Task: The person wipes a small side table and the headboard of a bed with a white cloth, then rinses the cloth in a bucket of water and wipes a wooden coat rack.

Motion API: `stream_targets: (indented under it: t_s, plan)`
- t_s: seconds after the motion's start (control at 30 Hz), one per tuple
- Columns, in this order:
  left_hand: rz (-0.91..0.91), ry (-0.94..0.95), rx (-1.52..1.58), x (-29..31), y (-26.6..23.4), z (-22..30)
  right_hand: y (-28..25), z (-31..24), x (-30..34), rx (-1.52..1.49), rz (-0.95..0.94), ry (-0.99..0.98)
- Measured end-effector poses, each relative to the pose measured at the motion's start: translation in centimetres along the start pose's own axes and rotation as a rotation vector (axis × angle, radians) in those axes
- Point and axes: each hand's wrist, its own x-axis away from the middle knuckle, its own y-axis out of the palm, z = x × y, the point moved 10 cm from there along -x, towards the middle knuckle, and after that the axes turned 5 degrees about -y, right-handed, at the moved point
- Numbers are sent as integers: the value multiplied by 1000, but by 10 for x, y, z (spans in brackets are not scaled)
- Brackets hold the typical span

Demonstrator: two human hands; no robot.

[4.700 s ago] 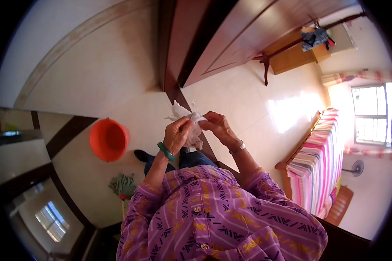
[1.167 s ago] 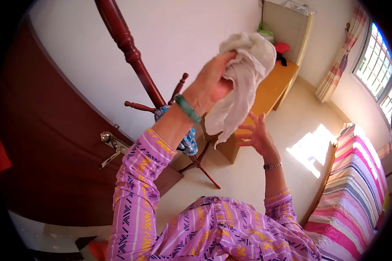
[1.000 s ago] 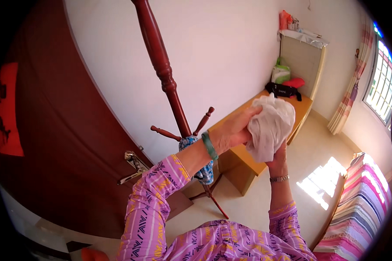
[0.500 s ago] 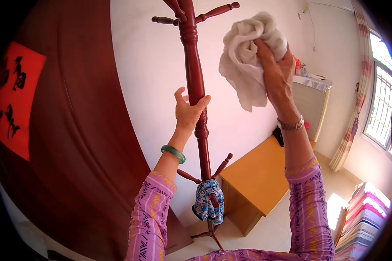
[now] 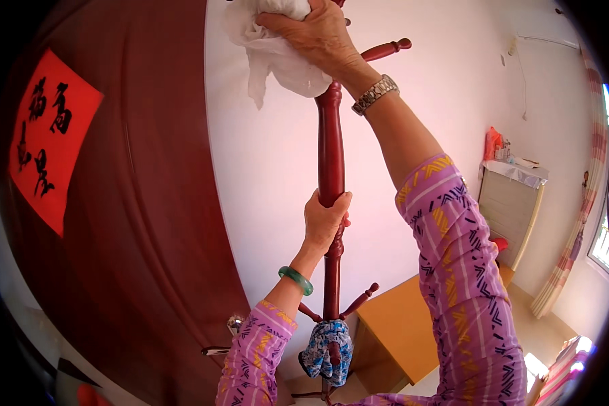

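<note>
A dark red wooden coat stand rises upright in front of me. My left hand is wrapped round its post, about halfway up. Up at the top, my right hand grips a crumpled white cloth, which lies against the upper part of the stand and hangs down beside the post. The hand and cloth hide most of the upper pegs; one peg sticks out to the right. A blue patterned fabric item hangs on the lower pegs.
A dark red door with a red paper sign fills the left. Behind the stand, to the right, is a yellow-brown table. A pale cabinet and a curtain stand farther right, with a striped cover low down.
My right hand has carried the cloth left and up onto the top of the stand. My left hand, loosely curved at the post before, has closed round it. The view has shifted.
</note>
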Motion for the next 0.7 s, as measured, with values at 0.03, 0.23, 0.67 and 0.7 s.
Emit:
stream_targets:
  t_s: [0.03, 0.23, 0.67, 0.7]
  plan:
    - [-4, 9, -11, -3, -3, -3, -5, 7, 11, 209, 1, 18]
    - [-8, 18, -32, -3, 1, 0, -34, 24, 49, 587, 4, -62]
    - [-6, 30, -17, 1, 3, 2, -3, -36, -2, 357, 132, -241]
    - [-3, 26, -17, 0, 4, 4, -4, -38, 1, 369, 139, -280]
